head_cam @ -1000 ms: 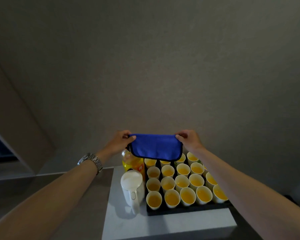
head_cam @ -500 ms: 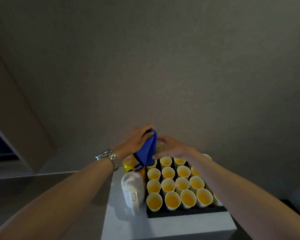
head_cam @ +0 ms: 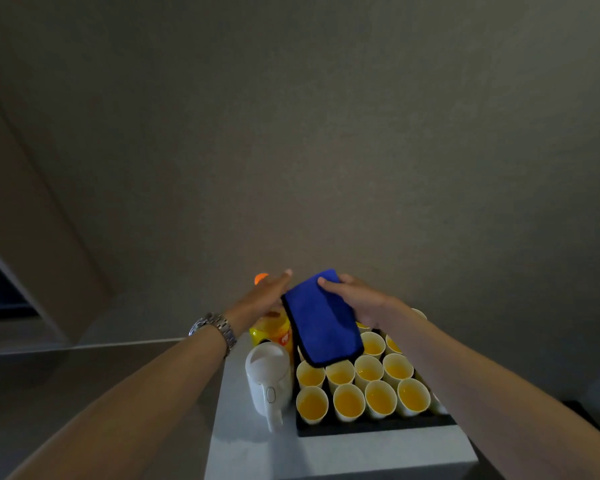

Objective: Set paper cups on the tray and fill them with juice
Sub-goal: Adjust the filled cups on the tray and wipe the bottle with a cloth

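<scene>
The right hand [head_cam: 357, 299] pinches the folded blue microfibre cloth [head_cam: 323, 327] at its far upper edge, thumb on top and fingers hidden behind, so the cloth hangs down over the far rows of cups. The left hand [head_cam: 267, 294] lies flat with fingers stretched out, touching the cloth's left edge; whether it grips anything I cannot tell, though it sits right over the orange juice bottle [head_cam: 272, 332] with its orange cap [head_cam: 261, 278] showing just beyond. The cloth looks soft and limp, light enough for a two-finger hold, and it would droop into a cup if lowered carelessly. Beneath, the paper cups [head_cam: 349, 401] stand packed rim to rim on the black tray [head_cam: 371, 427], all visible ones holding juice. They are thin-walled and likely to buckle and spill if squeezed, so each is best taken low around the body with a gentle grip, and the tray is safer lifted by its edges. A white jug [head_cam: 269, 379] stands just left of the tray on the white counter [head_cam: 257, 455].
</scene>
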